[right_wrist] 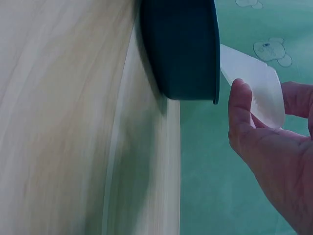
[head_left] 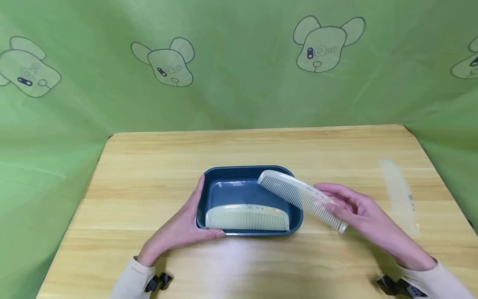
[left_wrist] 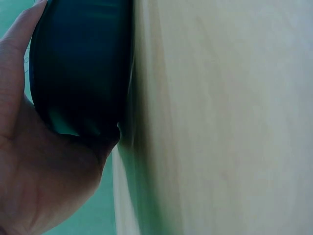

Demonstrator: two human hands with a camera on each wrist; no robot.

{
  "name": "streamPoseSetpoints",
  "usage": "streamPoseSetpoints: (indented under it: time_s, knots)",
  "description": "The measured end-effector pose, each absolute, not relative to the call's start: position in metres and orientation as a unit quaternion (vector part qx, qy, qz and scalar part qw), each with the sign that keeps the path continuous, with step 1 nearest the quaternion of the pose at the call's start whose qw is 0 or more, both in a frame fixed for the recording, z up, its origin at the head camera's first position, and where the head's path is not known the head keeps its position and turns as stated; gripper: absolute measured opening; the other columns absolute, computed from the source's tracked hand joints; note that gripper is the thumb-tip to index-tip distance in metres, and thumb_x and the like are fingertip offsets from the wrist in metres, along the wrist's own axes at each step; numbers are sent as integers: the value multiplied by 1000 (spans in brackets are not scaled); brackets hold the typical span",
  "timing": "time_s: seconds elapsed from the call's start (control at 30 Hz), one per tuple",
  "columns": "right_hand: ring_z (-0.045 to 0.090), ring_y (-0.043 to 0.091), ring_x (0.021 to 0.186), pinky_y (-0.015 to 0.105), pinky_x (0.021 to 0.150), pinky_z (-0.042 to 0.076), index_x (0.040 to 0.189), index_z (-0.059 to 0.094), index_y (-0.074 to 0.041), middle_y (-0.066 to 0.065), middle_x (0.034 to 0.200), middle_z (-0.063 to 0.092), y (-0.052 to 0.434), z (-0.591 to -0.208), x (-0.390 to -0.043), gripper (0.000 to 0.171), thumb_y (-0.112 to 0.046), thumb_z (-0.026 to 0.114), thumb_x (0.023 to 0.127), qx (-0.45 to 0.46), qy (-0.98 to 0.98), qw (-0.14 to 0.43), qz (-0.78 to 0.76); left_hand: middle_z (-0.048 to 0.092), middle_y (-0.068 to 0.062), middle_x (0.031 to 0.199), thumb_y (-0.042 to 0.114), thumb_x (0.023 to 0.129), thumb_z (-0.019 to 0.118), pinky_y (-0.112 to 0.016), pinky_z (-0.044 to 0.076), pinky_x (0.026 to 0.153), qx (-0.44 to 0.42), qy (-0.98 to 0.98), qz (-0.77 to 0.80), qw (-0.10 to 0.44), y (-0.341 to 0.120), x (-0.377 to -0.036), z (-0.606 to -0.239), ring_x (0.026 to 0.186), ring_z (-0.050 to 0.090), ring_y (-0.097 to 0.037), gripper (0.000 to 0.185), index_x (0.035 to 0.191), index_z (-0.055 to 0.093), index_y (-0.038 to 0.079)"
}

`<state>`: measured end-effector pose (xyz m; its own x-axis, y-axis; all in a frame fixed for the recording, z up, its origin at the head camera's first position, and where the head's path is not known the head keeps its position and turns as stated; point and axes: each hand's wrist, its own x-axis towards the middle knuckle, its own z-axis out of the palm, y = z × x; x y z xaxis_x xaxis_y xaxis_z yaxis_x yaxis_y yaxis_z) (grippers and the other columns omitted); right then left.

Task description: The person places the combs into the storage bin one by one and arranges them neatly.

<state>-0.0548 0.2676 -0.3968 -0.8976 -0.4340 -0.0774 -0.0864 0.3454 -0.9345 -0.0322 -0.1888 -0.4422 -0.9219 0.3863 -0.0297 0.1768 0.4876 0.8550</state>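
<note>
A dark blue tray (head_left: pixel 246 189) sits mid-table. One pale comb (head_left: pixel 247 216) lies inside it along the front wall. My left hand (head_left: pixel 194 216) holds the tray's near left corner, fingers along the left wall and thumb along the front. In the left wrist view the tray (left_wrist: pixel 78 63) is cupped against my left hand (left_wrist: pixel 44 161). My right hand (head_left: pixel 336 205) pinches the end of a second pale comb (head_left: pixel 295 193), slanted over the tray's right rim. The right wrist view shows that comb (right_wrist: pixel 254 83) above the tray (right_wrist: pixel 186 49), with my right hand (right_wrist: pixel 247 115) on it.
A third pale comb (head_left: pixel 401 197) lies on the wooden table (head_left: pixel 261 153) to the right of my right hand. Green cloth with bear prints (head_left: pixel 321 43) hangs behind and beside the table. Black wrist camera mounts show at the bottom edge.
</note>
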Motion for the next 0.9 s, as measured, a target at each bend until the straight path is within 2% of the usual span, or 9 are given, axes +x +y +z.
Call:
streamPoseSetpoints:
  time_s: [0.27,0.4,0.57,0.77,0.9]
  knots:
    - [73,18,109,28,83,62,156,57,-3,11,130,75,251,-398,-58,43,-3,59,113,-190,779,168,-573,-2,-4,182,51,79,99,-63,24,126,159,854,481,115,-190,-32,-441,164,14,-33,148,173,-15,38]
    - [74,18,100,27,74,61,154,59,-3,12,122,77,242,-397,-57,42,-3,61,112,-196,779,164,-573,-2,-5,182,50,80,98,-63,24,126,160,856,478,116,-190,-31,-441,164,14,-34,148,174,-16,37]
    - [67,16,85,29,61,53,148,65,-6,13,113,77,229,-396,-57,37,-6,64,111,-193,778,164,-575,-3,-5,181,51,79,99,-61,23,126,161,857,476,114,-190,-32,-441,164,13,-33,149,174,-15,35]
    - [68,15,90,27,68,56,146,66,-5,15,113,77,216,-397,-57,35,-8,65,111,-196,768,183,-582,-2,-5,182,52,79,98,-60,24,126,159,859,472,115,-190,-32,-441,164,15,-33,149,174,-15,35]
    - [70,17,89,29,66,56,146,66,-4,15,111,77,207,-398,-57,35,-7,64,111,-215,760,192,-582,-1,-5,182,53,79,98,-60,24,127,157,860,472,115,-190,-31,-441,164,15,-33,148,174,-15,36]
